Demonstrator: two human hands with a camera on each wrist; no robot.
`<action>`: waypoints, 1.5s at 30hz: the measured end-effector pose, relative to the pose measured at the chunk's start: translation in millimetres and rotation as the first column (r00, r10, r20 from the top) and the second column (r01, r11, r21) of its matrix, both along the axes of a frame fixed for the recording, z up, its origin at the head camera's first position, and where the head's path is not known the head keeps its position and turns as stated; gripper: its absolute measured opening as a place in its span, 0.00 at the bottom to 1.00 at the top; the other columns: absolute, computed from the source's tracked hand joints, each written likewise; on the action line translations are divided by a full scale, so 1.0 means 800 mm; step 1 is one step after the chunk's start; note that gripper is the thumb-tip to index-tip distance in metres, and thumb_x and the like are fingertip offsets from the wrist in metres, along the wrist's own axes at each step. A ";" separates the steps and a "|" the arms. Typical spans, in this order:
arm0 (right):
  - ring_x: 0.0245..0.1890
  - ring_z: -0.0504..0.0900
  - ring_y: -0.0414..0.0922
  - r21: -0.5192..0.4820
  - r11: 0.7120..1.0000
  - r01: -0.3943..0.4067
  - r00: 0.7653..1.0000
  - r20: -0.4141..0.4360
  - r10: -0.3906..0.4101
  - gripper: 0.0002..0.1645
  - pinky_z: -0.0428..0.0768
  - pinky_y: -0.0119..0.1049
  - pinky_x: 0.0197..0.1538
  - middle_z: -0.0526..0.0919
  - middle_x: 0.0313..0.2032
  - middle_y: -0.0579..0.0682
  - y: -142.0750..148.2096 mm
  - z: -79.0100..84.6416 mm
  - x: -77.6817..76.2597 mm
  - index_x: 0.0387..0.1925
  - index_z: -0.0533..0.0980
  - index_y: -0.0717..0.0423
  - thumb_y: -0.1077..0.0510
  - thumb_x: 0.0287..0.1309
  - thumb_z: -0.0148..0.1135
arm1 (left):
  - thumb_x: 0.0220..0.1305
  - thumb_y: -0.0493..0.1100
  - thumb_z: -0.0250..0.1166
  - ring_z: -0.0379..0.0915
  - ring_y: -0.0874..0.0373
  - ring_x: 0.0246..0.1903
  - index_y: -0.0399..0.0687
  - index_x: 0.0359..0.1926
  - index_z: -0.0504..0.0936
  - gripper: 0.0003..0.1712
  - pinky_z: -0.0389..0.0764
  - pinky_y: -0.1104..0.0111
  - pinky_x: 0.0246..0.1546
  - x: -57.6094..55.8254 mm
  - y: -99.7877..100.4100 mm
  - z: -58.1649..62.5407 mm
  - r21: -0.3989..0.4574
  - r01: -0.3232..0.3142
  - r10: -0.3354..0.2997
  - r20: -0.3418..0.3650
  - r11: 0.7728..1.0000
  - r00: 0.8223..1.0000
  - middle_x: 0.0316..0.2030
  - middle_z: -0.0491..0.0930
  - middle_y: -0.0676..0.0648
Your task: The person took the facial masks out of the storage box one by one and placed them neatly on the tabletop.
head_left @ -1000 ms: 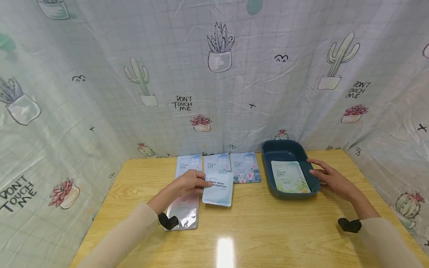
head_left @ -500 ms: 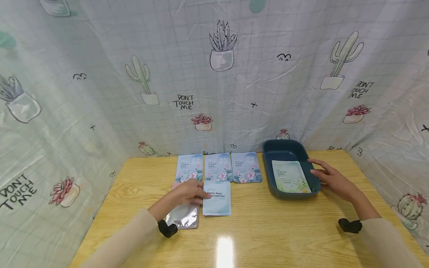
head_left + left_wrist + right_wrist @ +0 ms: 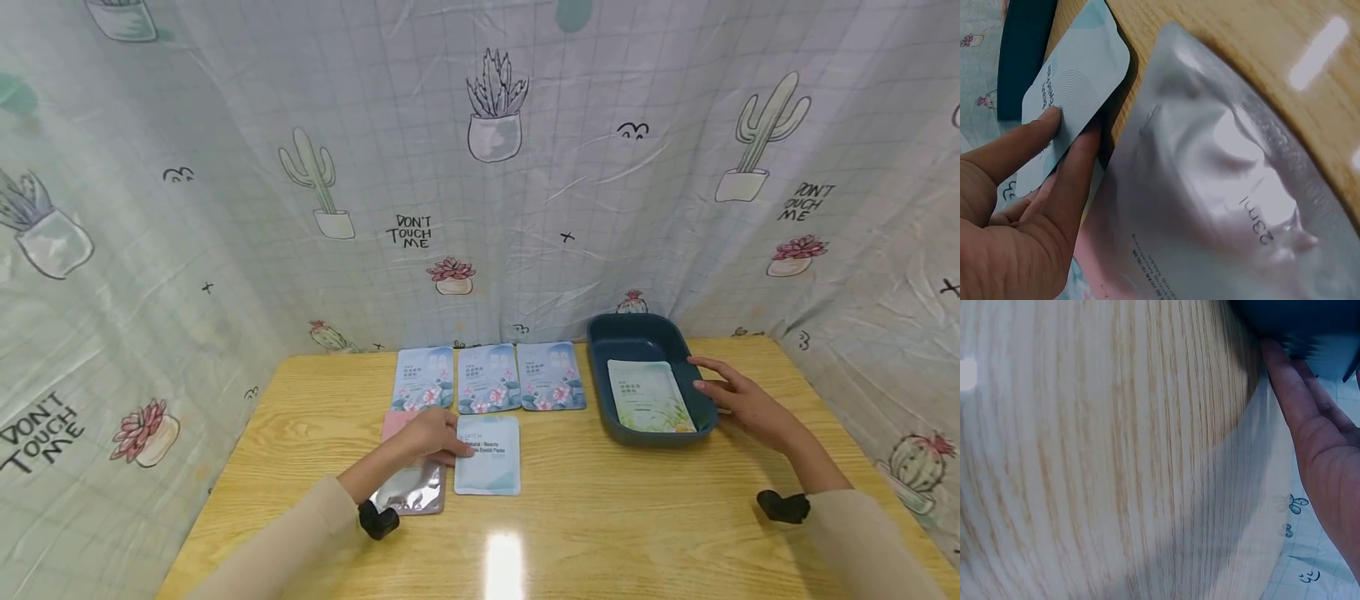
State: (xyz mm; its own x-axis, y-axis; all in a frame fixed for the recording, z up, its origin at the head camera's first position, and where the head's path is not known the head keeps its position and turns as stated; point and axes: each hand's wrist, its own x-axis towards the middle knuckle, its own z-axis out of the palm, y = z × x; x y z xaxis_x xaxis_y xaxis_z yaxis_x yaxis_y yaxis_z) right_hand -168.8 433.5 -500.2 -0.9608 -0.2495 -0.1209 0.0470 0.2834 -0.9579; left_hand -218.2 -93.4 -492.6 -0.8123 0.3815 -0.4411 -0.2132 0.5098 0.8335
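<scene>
My left hand (image 3: 438,437) pinches the left edge of a light blue eyelid paste packet (image 3: 495,467), thumb on the printed face and fingers beneath. In the left wrist view the packet (image 3: 1082,69) is tilted, with its near edge above the wood. Partly under that hand lies a pink and silver face mask pouch (image 3: 418,487), marked 23ml in the left wrist view. At the far right, my right hand (image 3: 750,408) touches the side of a dark blue plastic basin (image 3: 609,421) with its fingers extended. A green and white packet (image 3: 648,396) rests inside the basin.
Along the table's back edge, three blue packets with pink lotus prints lie in a row: a left packet (image 3: 423,379), a middle packet (image 3: 487,379) and a right packet (image 3: 551,377). A cactus-print curtain (image 3: 525,208) hangs behind the wooden table (image 3: 600,517).
My left hand has brought the light blue packet toward me and down, from over the middle lotus packet to beside the silver pouch. The right hand has stayed at the basin.
</scene>
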 end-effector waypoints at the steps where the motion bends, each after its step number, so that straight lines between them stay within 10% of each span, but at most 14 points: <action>1: 0.55 0.78 0.34 0.002 1.000 0.002 1.000 0.001 -0.002 0.35 0.84 0.35 0.51 0.50 0.73 0.77 0.000 0.000 0.000 0.81 0.46 0.48 0.50 0.82 0.44 | 0.54 0.29 0.77 0.86 0.52 0.26 0.45 0.19 0.66 0.25 0.87 0.63 0.29 0.000 0.000 0.001 -0.022 0.007 -0.008 -0.026 1.000 1.000 0.25 0.83 0.44; 16: 0.57 0.77 0.39 0.019 1.000 0.010 1.000 0.004 -0.010 0.36 0.83 0.36 0.52 0.50 0.74 0.76 0.001 -0.001 0.000 0.81 0.45 0.50 0.49 0.81 0.44 | 0.59 0.36 0.76 0.85 0.51 0.23 0.49 0.13 0.66 0.28 0.71 0.72 0.21 0.002 -0.009 0.039 -0.212 0.130 -0.174 -0.207 0.969 0.963 0.13 0.74 0.48; 22: 0.59 0.76 0.43 0.047 0.999 0.015 1.000 -0.016 -0.014 0.37 0.83 0.35 0.52 0.49 0.74 0.76 0.002 -0.003 0.004 0.81 0.45 0.52 0.49 0.81 0.44 | 0.61 0.34 0.73 0.88 0.49 0.30 0.33 0.33 0.88 0.05 0.87 0.62 0.34 0.001 -0.011 0.063 -0.253 0.131 -0.201 -0.275 0.959 0.940 0.27 0.87 0.42; 36: 0.63 0.74 0.50 0.023 1.000 0.006 1.000 -0.011 -0.006 0.36 0.84 0.39 0.54 0.50 0.74 0.76 -0.002 0.000 0.001 0.81 0.46 0.49 0.50 0.81 0.45 | 0.65 0.34 0.69 0.87 0.46 0.35 0.31 0.41 0.86 0.08 0.87 0.61 0.37 -0.008 0.025 0.072 -0.191 0.153 -0.201 -0.263 0.970 0.944 0.32 0.88 0.40; 41: 0.61 0.75 0.42 0.011 1.000 0.008 1.000 -0.012 -0.008 0.36 0.83 0.37 0.53 0.49 0.74 0.75 -0.002 0.000 0.002 0.81 0.46 0.49 0.50 0.81 0.45 | 0.69 0.37 0.66 0.85 0.43 0.42 0.31 0.49 0.85 0.13 0.86 0.62 0.39 -0.015 0.052 0.074 -0.181 0.209 -0.258 -0.310 0.961 0.915 0.39 0.87 0.40; 45: 0.66 0.72 0.57 0.019 1.000 0.010 1.000 -0.013 -0.010 0.36 0.83 0.41 0.54 0.49 0.74 0.76 -0.003 0.000 0.003 0.81 0.46 0.49 0.50 0.82 0.44 | 0.72 0.40 0.64 0.84 0.47 0.43 0.35 0.51 0.85 0.14 0.84 0.65 0.39 -0.018 0.073 0.078 -0.203 0.257 -0.317 -0.372 0.945 0.872 0.42 0.86 0.42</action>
State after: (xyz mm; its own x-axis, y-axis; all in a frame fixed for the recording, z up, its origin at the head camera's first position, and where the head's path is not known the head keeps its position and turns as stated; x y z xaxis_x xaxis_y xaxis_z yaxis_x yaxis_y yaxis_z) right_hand -166.5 430.9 -500.4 -0.9647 -0.2376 -0.1134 0.0379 0.3011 -0.9528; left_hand -232.5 -34.7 -430.2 -0.7939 0.5824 -0.1747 0.2917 0.6170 0.7309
